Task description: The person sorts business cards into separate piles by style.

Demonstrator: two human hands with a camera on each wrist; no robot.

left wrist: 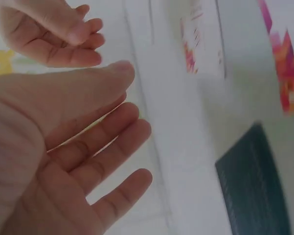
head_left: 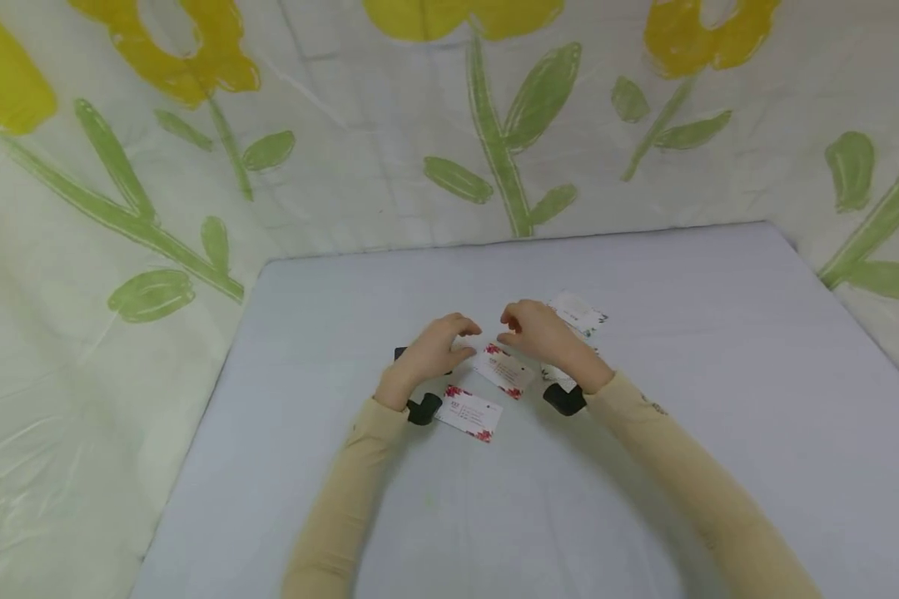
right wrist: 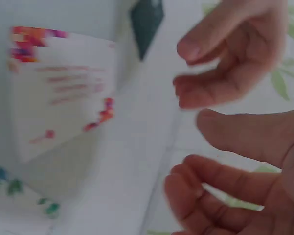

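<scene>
My left hand [head_left: 468, 339] and right hand [head_left: 506, 329] hover close together over a pale table [head_left: 719, 349], fingertips nearly meeting, and neither holds anything. Just below them lies a white card with red flower print [head_left: 504, 370]. A second such card [head_left: 470, 412] lies nearer me. In the left wrist view my left hand [left wrist: 132, 100] shows a bare palm with relaxed fingers, and the flowered card [left wrist: 203, 41] lies beyond it. In the right wrist view my right hand [right wrist: 193, 147] has loosely curled fingers beside the flowered card [right wrist: 63, 93].
A dark flat object [head_left: 400, 353] lies under my left hand and shows again in the left wrist view [left wrist: 254, 181]. White cards with green print [head_left: 580, 314] lie behind my right hand. A sheet printed with yellow flowers [head_left: 494, 125] walls the table.
</scene>
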